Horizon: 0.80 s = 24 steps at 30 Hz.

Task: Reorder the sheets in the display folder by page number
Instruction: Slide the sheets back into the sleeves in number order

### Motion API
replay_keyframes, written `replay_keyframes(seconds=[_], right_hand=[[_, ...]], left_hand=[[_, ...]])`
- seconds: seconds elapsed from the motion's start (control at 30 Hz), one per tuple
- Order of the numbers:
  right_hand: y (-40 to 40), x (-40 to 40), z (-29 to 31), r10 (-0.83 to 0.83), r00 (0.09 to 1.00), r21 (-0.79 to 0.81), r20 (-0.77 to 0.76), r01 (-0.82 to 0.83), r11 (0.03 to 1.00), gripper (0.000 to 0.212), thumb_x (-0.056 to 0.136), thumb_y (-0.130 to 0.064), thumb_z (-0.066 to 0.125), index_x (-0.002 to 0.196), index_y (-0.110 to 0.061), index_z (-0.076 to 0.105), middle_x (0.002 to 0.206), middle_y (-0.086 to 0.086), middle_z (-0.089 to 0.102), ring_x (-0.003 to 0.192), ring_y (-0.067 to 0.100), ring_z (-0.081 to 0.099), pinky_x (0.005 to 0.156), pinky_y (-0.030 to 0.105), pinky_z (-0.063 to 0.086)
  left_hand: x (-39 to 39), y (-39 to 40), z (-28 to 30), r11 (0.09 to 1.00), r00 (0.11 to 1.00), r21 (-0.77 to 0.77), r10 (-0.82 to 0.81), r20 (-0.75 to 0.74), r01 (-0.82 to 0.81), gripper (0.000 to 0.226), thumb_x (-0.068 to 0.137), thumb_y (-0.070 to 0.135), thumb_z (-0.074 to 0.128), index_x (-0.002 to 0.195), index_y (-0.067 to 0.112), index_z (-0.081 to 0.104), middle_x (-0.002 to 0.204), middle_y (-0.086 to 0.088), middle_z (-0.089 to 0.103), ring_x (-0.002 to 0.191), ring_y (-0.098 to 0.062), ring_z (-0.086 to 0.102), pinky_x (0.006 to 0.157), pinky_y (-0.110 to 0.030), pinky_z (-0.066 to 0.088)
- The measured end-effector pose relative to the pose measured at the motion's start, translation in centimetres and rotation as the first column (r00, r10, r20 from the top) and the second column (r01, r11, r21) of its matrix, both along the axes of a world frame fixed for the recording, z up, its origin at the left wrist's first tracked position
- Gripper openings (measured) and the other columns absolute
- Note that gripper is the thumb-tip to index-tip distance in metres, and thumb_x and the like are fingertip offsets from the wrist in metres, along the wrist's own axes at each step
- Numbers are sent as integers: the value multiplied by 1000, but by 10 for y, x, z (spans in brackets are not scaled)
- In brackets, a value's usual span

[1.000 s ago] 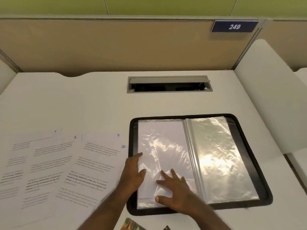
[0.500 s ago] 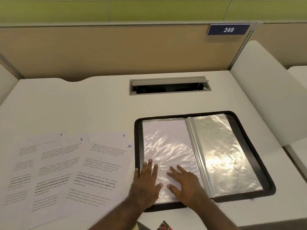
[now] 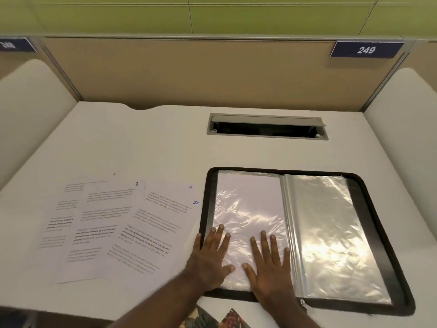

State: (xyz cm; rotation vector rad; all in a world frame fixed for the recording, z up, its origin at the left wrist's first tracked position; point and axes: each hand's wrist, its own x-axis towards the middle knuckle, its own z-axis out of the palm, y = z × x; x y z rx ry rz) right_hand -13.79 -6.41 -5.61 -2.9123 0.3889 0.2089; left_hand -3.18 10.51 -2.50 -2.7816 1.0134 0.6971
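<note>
Folder (image 3: pixel 378 235) lies open at desk (image 3: pixel 142 143) right, w/ both your hands flat on the near end of its left sleeve (image 3: pixel 248 209): left hand (image 3: pixel 210 254) and right hand (image 3: pixel 268 263) side by side, fingers straight and a bit spread, gripping nothing. Looks like you're smoothing a sheet into that pocket, so press from the spine outward and keep it square to the edges, no creases. Loose sheets (image 3: pixel 123 223) marked 7, 8, 9, 10 lie fanned just left of the folder; take them in no. order.

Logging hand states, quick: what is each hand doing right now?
Left hand: open, flat on the left clear plastic sleeve of the black display folder.
Right hand: open, flat on it too.
</note>
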Motion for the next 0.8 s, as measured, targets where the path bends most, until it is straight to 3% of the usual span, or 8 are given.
replay_keyframes(seconds=[0.13, 0.23, 0.27, 0.4, 0.5, 0.57, 0.67, 0.8], right_hand=[[-2, 0, -2, 24, 1000, 6, 1, -24, 1000, 74, 94, -62, 36, 156, -27, 15, 165, 4, 3, 152, 29, 3, 116, 61, 10], [-3, 0, -1, 36, 999, -1, -6, -36, 999, 74, 94, -63, 34, 156, -27, 16, 165, 4, 3, 152, 29, 2, 116, 62, 11], [-3, 1, -2, 39, 999, 2, -9, -39, 999, 73, 94, -64, 31, 156, -27, 17, 165, 4, 4, 152, 30, 3, 116, 62, 11], [-1, 3, -1, 9, 998, 21, -58, -8, 1000, 74, 94, -67, 14, 156, -26, 12, 165, 2, -2, 152, 26, -2, 117, 58, 4], [11, 18, 9, -36, 999, 92, 2, 36, 995, 80, 89, -72, -6, 155, -27, -5, 162, -5, -22, 149, 16, -21, 118, 45, -13], [29, 36, 17, -38, 999, 126, 39, 33, 992, 80, 89, -71, -9, 155, -26, -7, 161, -6, -23, 147, 14, -24, 118, 40, -15], [67, 75, 32, 41, 996, 140, 75, -52, 989, 78, 92, -68, -6, 155, -23, -4, 162, -4, -18, 148, 14, -23, 119, 39, -11], [137, 135, 49, 185, 980, 207, 73, -196, 958, 79, 88, -68, -6, 153, -25, -16, 158, -6, -30, 142, 12, -35, 118, 37, -19]], left_hand=[[-3, 2, 4, 1000, 1000, 17, -9, 2, 9, 94, 72, 82, -18, 153, 34, -18, 159, -1, -31, 146, -28, -25, 114, -54, -15], [-4, 7, 1, 998, 997, 10, 58, -48, -58, 85, 89, 77, 1, 154, 29, 28, 164, -7, 19, 147, -33, 24, 112, -59, 26], [-4, 8, -2, 998, 996, 2, 61, -61, -61, 83, 90, 75, 5, 152, 28, 34, 162, -7, 26, 145, -32, 31, 111, -58, 32], [-3, 13, -8, 997, 999, -80, 17, -31, -19, 79, 94, 72, 10, 154, 25, 32, 163, -6, 22, 147, -29, 27, 117, -55, 26], [4, 31, -1, 992, 998, -114, 51, -23, -53, 73, 98, 65, 13, 152, 20, 36, 160, -7, 30, 144, -27, 35, 110, -51, 38], [16, 54, 11, 981, 995, -168, 97, 10, -94, 73, 98, 63, 8, 154, 20, 28, 162, -6, 22, 148, -27, 27, 114, -51, 30], [49, 103, 18, 951, 980, -250, 197, 39, -181, 79, 85, 66, -11, 153, 27, -13, 158, 4, -25, 148, -21, -21, 119, -43, -13], [101, 186, 17, 869, 900, -282, 434, 44, -406, 100, 77, 79, -17, 157, 20, -6, 162, 1, -19, 151, -22, -15, 116, -41, -15]])
